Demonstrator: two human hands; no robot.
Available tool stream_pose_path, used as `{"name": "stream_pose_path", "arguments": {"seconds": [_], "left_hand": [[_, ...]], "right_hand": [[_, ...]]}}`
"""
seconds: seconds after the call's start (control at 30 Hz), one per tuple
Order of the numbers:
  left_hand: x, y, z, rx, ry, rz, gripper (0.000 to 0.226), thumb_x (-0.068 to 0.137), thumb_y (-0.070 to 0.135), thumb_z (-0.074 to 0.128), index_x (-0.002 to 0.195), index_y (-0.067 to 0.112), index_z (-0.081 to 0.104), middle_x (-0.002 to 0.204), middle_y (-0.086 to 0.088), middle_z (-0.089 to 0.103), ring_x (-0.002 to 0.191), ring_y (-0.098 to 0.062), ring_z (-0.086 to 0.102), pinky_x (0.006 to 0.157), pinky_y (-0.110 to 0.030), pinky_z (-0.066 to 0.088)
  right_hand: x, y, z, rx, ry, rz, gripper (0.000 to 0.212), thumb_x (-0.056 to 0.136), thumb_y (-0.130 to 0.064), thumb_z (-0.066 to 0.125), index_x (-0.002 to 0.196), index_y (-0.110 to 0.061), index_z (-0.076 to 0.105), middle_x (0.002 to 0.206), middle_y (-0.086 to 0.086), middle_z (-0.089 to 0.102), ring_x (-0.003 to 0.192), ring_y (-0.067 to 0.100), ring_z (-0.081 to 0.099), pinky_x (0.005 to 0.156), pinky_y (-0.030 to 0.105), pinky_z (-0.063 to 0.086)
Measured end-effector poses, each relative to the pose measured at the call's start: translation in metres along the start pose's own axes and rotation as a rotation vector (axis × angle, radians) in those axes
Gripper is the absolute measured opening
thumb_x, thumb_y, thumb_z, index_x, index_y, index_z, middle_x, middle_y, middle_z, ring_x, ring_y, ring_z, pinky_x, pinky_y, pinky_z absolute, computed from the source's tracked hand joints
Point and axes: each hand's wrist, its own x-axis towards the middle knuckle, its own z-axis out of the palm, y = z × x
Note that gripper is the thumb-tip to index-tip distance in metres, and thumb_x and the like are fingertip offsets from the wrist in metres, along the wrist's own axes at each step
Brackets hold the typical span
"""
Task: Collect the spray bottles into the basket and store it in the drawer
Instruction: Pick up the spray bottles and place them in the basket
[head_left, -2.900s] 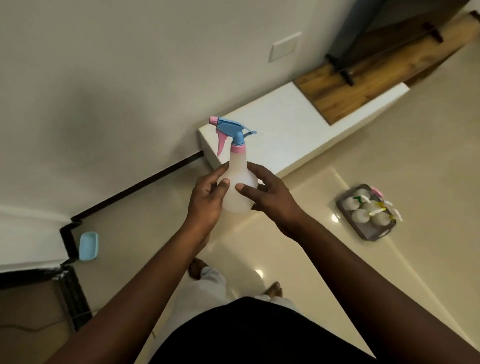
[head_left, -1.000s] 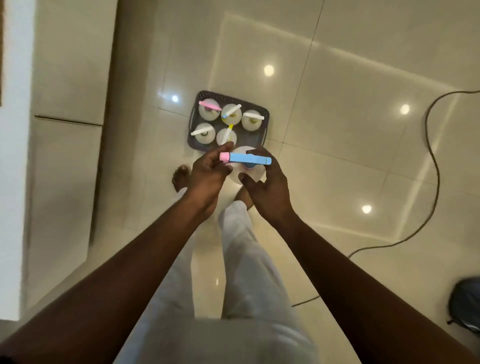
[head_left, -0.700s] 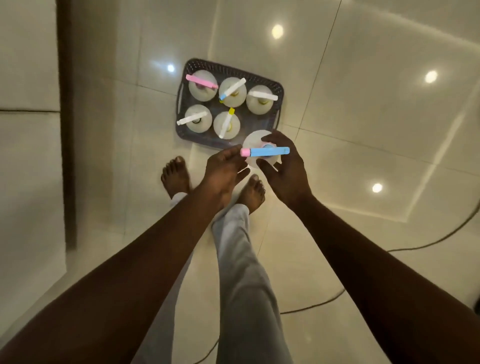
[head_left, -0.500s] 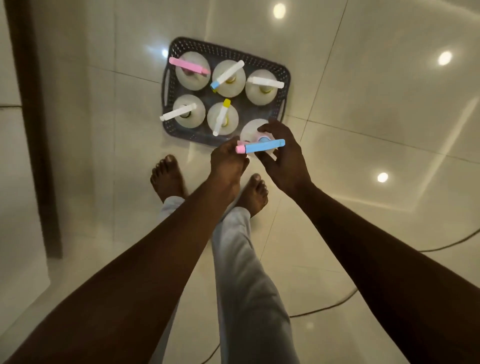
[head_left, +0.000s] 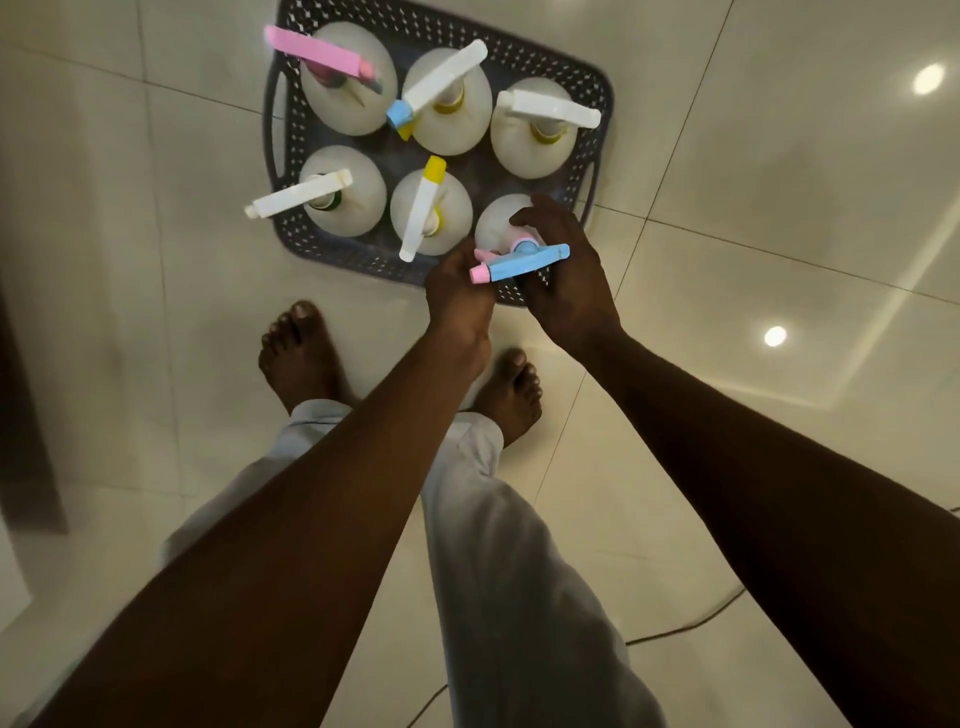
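Blue-headed spray bottle (head_left: 519, 260), gripped by both hands (head_left: 460, 288) (head_left: 569, 280), now lower, inside basket (head_left: 597, 88) beside 5 others.

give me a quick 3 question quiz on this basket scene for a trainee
1. Multiple choice: the bottle with the blue head is
A. lying on the floor
B. held by both hands at the basket's near right corner
C. held by one hand beside the basket

2. True or false: five other bottles stand in the basket.

3. Fill in: the far left bottle has a ____ head.

Key
1. B: the left hand and right hand hold it there; whether it is set down cannot be told.
2. True.
3. Pink.
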Motion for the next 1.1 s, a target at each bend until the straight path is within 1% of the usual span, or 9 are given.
{"name": "stream_pose_path", "arguments": {"seconds": [0.13,0.37,0.5,0.6,0.67,0.73,0.9,1.0,1.1], "left_hand": [[0.007,-0.001,0.003,-0.057,0.026,-0.033,0.028,0.106,0.013,0.053,0.081,0.017,0.065,0.1,-0.015,0.066,0.103,-0.03,0.061,0.113,-0.054,0.047],[-0.002,0.002,-0.005,-0.052,0.016,-0.039,0.022,0.092,0.022,0.064,0.077,0.021,0.08,0.094,-0.008,0.072,0.102,-0.026,0.063,0.107,-0.048,0.051],[-0.021,0.0,-0.052,0.147,0.103,-0.065,0.031,0.097,0.002,0.059,0.126,0.004,0.069,0.11,-0.008,0.07,0.106,-0.024,0.064,0.104,-0.041,0.053],[-0.027,0.015,-0.108,0.343,0.282,0.0,0.025,0.089,0.005,0.062,0.108,0.013,0.077,0.105,-0.006,0.077,0.1,-0.026,0.073,0.096,-0.042,0.058],[-0.016,0.036,-0.138,0.228,0.449,0.065,0.024,0.087,-0.003,0.057,0.099,0.004,0.076,0.096,-0.024,0.074,0.083,-0.035,0.068,0.085,-0.045,0.056],[0.003,0.064,-0.167,0.217,0.506,0.13,0.027,0.089,-0.006,0.052,0.107,-0.004,0.073,0.087,-0.026,0.068,0.079,-0.032,0.062,0.078,-0.043,0.055],[0.056,0.138,-0.204,0.382,0.349,0.239,0.033,0.099,0.005,0.054,0.129,0.007,0.066,0.093,-0.001,0.065,0.081,-0.014,0.062,0.08,-0.03,0.055],[0.08,0.162,-0.192,0.463,0.161,0.261,0.03,0.102,0.012,0.057,0.13,0.012,0.067,0.096,0.002,0.067,0.083,-0.013,0.062,0.079,-0.026,0.054],[0.092,0.171,-0.18,0.561,0.067,0.288,0.023,0.102,0.012,0.056,0.118,0.01,0.073,0.093,0.001,0.071,0.084,-0.016,0.067,0.082,-0.03,0.057]], "right_hand": [[0.005,0.004,0.001,-0.018,0.014,-0.004,0.046,0.096,-0.009,0.072,0.137,0.006,0.059,0.151,0.025,0.054,0.144,0.04,0.049,0.122,0.042,0.039],[-0.002,0.001,-0.009,-0.012,0.015,0.017,0.053,0.095,-0.005,0.072,0.144,0.003,0.056,0.155,0.023,0.051,0.147,0.038,0.046,0.123,0.045,0.039],[-0.023,-0.005,-0.02,0.081,0.146,0.172,0.062,0.087,0.005,0.065,0.146,-0.008,0.054,0.15,0.011,0.055,0.14,0.026,0.052,0.115,0.045,0.049],[-0.028,-0.012,-0.03,0.192,0.324,0.382,0.056,0.09,0.007,0.06,0.142,-0.013,0.059,0.143,0.004,0.06,0.131,0.019,0.057,0.101,0.032,0.057],[-0.021,-0.012,-0.039,0.265,0.376,0.497,0.047,0.094,-0.001,0.064,0.139,-0.016,0.062,0.139,0.0,0.064,0.127,0.017,0.061,0.091,0.012,0.054],[-0.01,-0.011,-0.047,0.303,0.366,0.548,0.041,0.096,-0.01,0.068,0.137,-0.014,0.064,0.135,0.0,0.068,0.122,0.017,0.066,0.093,0.011,0.053],[0.022,-0.007,-0.057,0.47,0.287,0.694,0.028,0.1,-0.018,0.068,0.127,-0.011,0.069,0.122,0.01,0.073,0.113,0.027,0.069,0.103,0.048,0.058],[0.033,-0.007,-0.055,0.59,0.293,0.746,0.009,0.1,-0.014,0.065,0.101,-0.018,0.073,0.1,0.007,0.076,0.096,0.024,0.072,0.095,0.045,0.062],[0.036,-0.004,-0.046,0.633,0.312,0.75,0.023,0.098,-0.003,0.063,0.087,-0.02,0.075,0.083,0.001,0.076,0.083,0.019,0.071,0.084,0.035,0.064]]}}
